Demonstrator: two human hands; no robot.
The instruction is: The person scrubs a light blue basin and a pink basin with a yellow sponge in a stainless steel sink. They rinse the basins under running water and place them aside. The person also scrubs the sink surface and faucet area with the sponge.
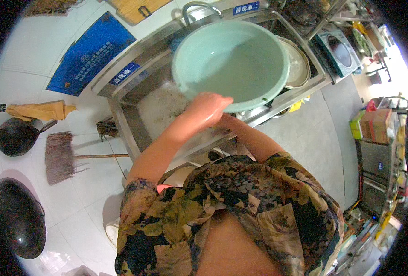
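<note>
My left hand (pixel 211 107), wet and with its fingers curled, is at the near edge of a large pale green plastic basin (pixel 231 65). Whether it holds anything cannot be seen. My right hand (pixel 223 120) is mostly hidden beneath and behind the left one, so its fingers do not show. The basin rests over a stainless steel sink (pixel 123 132) and appears to hold water. Small green bits cling to its rim. In the left part of the sink, cloudy liquid with dark specks (pixel 161 107) shows below my left forearm.
A curved faucet (pixel 200 4) rises behind the basin, and a round lid or tray (pixel 298 63) lies right of it. On the left are a broom (pixel 60 157), a black wok (pixel 17 136), a larger wok (pixel 19 217) and a blue board (pixel 90 55). Cardboard boxes (pixel 376 126) stand far right.
</note>
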